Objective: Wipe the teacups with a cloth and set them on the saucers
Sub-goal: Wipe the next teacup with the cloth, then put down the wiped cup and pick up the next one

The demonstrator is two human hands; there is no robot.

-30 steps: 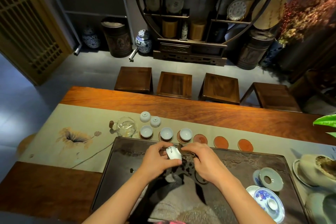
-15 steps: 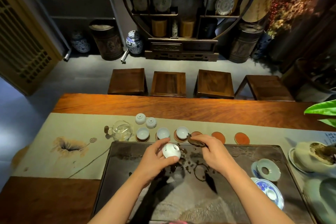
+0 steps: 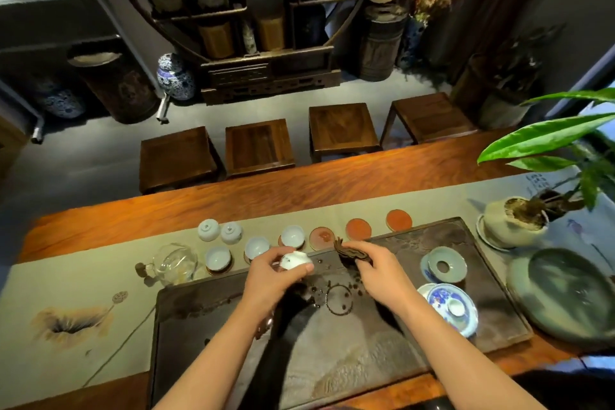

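My left hand holds a small white teacup over the far edge of the dark tea tray. My right hand grips a dark brown cloth, a short gap to the right of the cup. Three pale teacups stand upright on saucers along the runner. Beside them lie three bare round saucers. Two more cups rest upside down behind the row.
A glass pitcher stands left of the cups. On the tray's right are a celadon lid and a blue-and-white gaiwan. A potted plant and a dark bowl sit at the right. Wooden stools line the far side.
My hands have drawn apart: the cloth came away from the cup and moved right with my right hand. The cup stayed in my left hand, and the view swung rightward.
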